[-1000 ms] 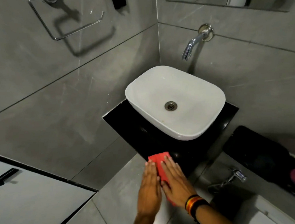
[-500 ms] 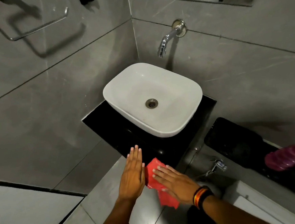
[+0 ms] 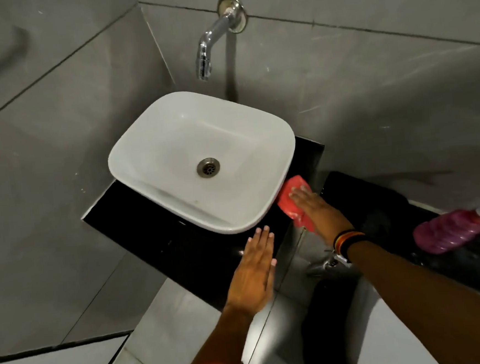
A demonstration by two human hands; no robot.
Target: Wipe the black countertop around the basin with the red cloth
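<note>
A white basin stands on a small black countertop in the corner of grey tiled walls. The red cloth lies on the countertop's right side, tucked against the basin's right edge. My right hand lies flat on the cloth, fingers pointing toward the wall, and presses it down. My left hand rests flat with fingers together on the counter's front edge, below the basin, holding nothing.
A chrome tap juts from the wall above the basin. To the right sit a lower black ledge and a pink bottle. A small chrome valve shows under my right wrist. Grey floor tiles lie below.
My right hand has slid the red cloth from the counter's front edge up along the basin's right side. My left hand has come off the cloth and now rests on the front edge.
</note>
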